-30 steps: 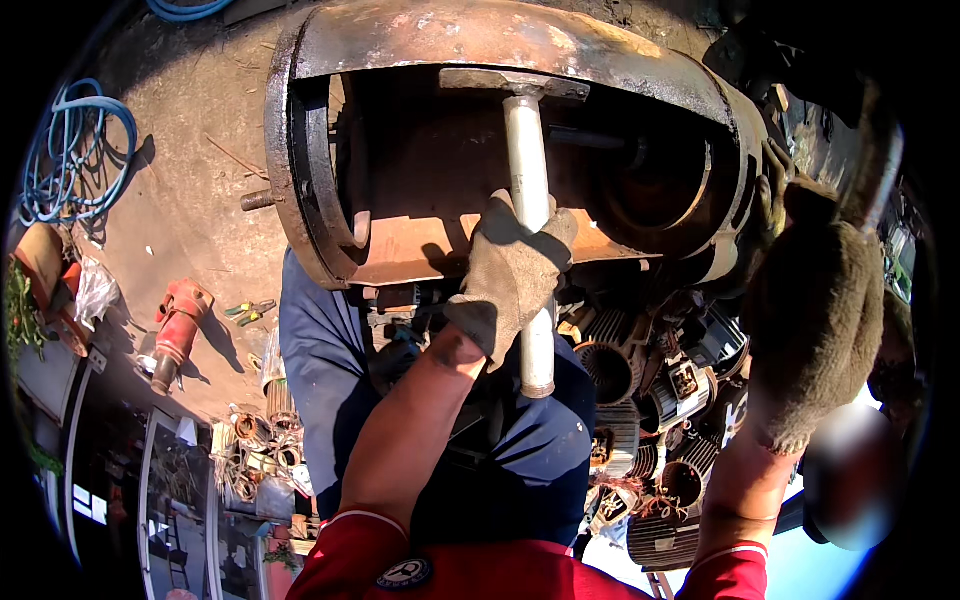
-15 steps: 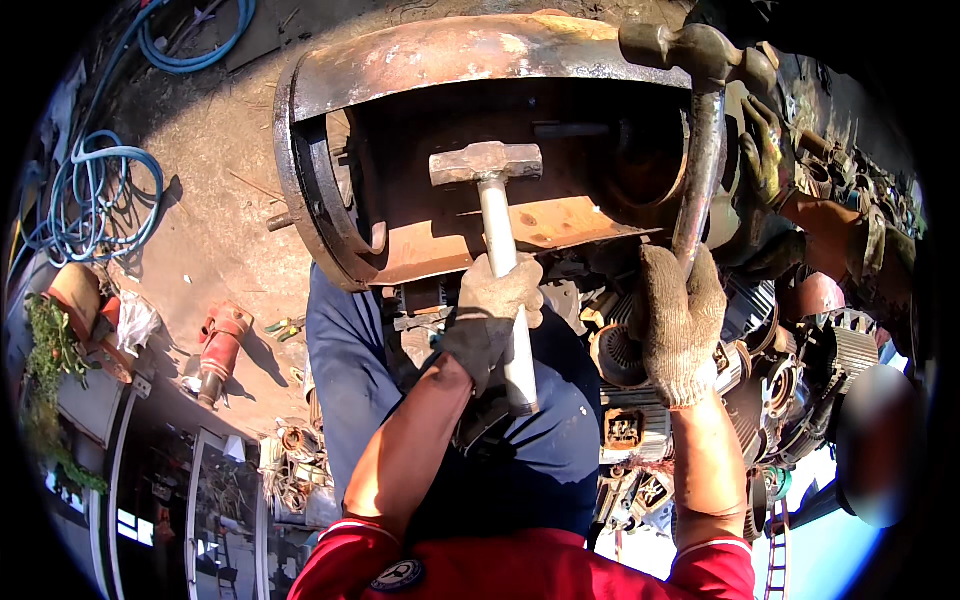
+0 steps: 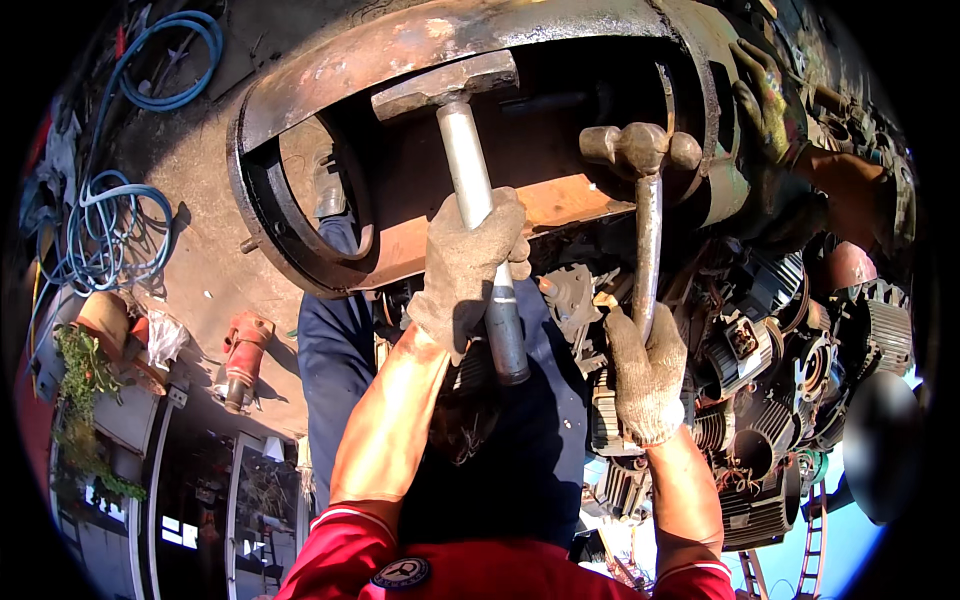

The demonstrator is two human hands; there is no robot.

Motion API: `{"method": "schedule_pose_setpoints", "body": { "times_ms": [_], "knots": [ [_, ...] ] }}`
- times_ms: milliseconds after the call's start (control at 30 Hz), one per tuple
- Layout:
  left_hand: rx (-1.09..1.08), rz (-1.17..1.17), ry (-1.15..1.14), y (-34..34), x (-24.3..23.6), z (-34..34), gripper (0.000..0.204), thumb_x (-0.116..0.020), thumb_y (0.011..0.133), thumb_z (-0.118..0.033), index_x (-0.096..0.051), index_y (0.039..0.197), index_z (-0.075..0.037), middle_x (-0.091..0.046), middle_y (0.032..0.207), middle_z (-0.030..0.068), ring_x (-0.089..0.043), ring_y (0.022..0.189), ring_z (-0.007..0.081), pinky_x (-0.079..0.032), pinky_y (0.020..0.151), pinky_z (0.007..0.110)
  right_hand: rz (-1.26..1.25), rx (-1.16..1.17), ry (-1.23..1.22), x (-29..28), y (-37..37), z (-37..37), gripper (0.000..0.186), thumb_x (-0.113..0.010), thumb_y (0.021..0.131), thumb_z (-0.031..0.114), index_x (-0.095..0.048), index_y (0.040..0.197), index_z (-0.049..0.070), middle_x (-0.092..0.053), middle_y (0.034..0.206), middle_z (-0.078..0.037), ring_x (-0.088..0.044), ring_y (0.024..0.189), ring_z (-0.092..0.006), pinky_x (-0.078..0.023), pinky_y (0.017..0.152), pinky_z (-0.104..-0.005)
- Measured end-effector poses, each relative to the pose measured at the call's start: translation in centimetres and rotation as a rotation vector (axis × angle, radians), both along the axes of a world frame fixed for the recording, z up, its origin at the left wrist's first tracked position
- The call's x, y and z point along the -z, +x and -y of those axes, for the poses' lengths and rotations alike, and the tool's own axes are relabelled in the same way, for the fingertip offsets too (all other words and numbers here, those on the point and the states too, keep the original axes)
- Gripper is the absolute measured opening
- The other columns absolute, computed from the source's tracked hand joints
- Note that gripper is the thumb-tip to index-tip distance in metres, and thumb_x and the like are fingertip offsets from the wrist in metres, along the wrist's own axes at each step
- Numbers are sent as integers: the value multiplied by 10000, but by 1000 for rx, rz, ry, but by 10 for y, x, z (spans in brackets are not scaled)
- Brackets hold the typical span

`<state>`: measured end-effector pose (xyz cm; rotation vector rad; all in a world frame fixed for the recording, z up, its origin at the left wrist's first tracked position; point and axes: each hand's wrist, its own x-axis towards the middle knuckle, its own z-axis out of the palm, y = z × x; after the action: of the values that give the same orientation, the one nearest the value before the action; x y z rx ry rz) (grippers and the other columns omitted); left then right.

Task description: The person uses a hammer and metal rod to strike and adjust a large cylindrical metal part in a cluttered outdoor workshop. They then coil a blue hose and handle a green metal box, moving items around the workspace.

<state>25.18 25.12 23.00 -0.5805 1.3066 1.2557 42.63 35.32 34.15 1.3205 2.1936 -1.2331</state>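
My left hand [image 3: 468, 262], in a knitted work glove, is wrapped round the pale handle of a sledgehammer [image 3: 461, 160]. Its rusty steel head is raised over the opening of a large rusty metal casing [image 3: 345, 55]. In my right hand [image 3: 648, 375], also gloved, is the lower end of a ball-peen hammer's metal handle. The ball-peen hammer [image 3: 649, 225] stands head up in front of the casing's right part. Both hammer heads overlap the dark opening from here; whether either touches the casing I cannot tell.
Another person's gloved hand [image 3: 765, 105] rests by the casing's right end. Old motor housings [image 3: 760, 435] are heaped at the right. On the left lie a coiled blue hose [image 3: 115, 225] and a red jack-like tool [image 3: 246, 350]. My legs [image 3: 335, 390] are below the casing.
The ball-peen hammer has come down and left from high over the casing's right end. My left hand has raised the sledgehammer slightly up and left. The whole view has shifted a little.
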Motion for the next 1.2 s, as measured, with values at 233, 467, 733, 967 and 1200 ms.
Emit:
{"method": "schedule_pose_setpoints", "body": {
  "times_ms": [233,467,733,967,1200],
  "knots": [
    [147,-11,-74,-10,11,-4,307,-734,914,-178,-616,1125,11,-645,864,71,-617,650,109,-531,522,263,-244,-574,339,17,-85,-44,385,-834,785,58,-671,1132,22,-600,974,-191,-685,752,-330,-563,602,-378],
    [165,-238,90,2,29,6,254,-709,900,-128,-621,1092,15,-641,812,70,-616,660,132,-519,605,310,108,-427,2,38,-159,-60,205,-603,1001,151,-704,1159,70,-650,1030,-241,-704,820,-359,-548,686,-458],
    [40,41,131,-5,24,3,348,-756,928,-231,-588,1128,-1,-622,795,58,-601,636,123,-513,556,293,-374,-55,325,-22,-170,-75,296,-608,1034,233,-593,1202,-10,-629,802,-51,-602,658,-153,-496,591,-314],
    [144,-32,14,35,42,19,209,-678,939,-137,-593,1073,0,-609,786,35,-598,651,125,-496,535,278,12,-94,189,15,-169,-47,300,-725,966,268,-613,985,-10,-660,791,-163,-647,693,-228,-523,650,-374],
    [26,84,125,17,-10,-1,196,-692,931,-136,-558,1034,-37,-588,791,33,-602,627,117,-535,545,283,108,47,155,3,-142,-61,320,-721,971,301,-652,967,-12,-641,762,-154,-620,684,-210,-509,655,-382]
  ]
}}
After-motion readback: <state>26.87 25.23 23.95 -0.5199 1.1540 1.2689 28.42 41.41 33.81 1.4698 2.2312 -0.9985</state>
